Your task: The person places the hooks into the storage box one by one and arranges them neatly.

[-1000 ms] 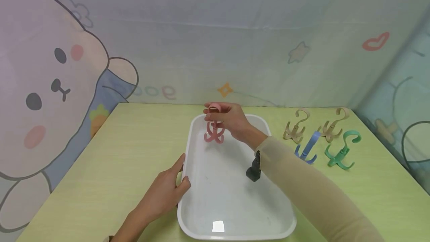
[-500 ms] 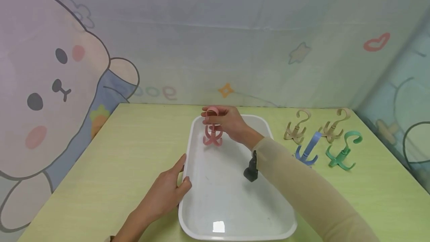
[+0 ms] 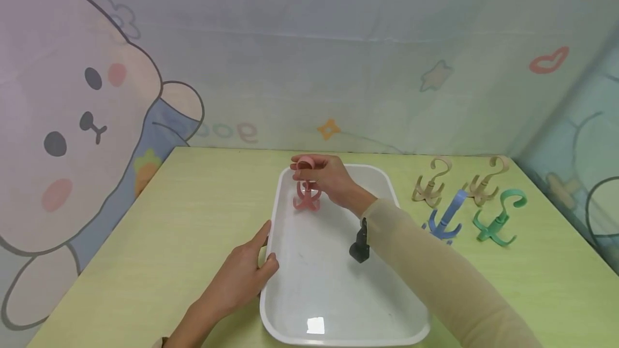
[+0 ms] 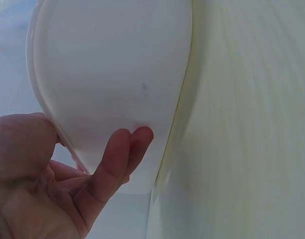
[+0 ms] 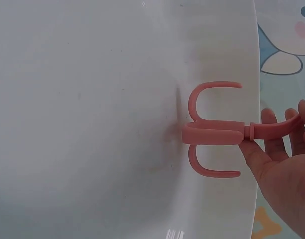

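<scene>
My right hand holds a pink multi-prong hook hanger by its curved top, over the far end of a white tray. The hook's stem stands upright with its prongs at the bottom, close over the tray floor. In the right wrist view, the pink hook shows its prongs, while fingers and thumb hold the stem and upper curve. At the tray's left side my left hand grips the edge. The left wrist view shows its fingers against the tray's outer wall, the thumb at the rim.
Right of the tray stand two beige hook hangers, a blue one and a green one, prongs down on the table. A patterned cloth hangs behind. A black wrist device hangs below the right sleeve.
My right hand has shifted slightly nearer with the pink hook, which sits a little lower in the head view. The left hand keeps its place at the tray. The head view has shifted slightly.
</scene>
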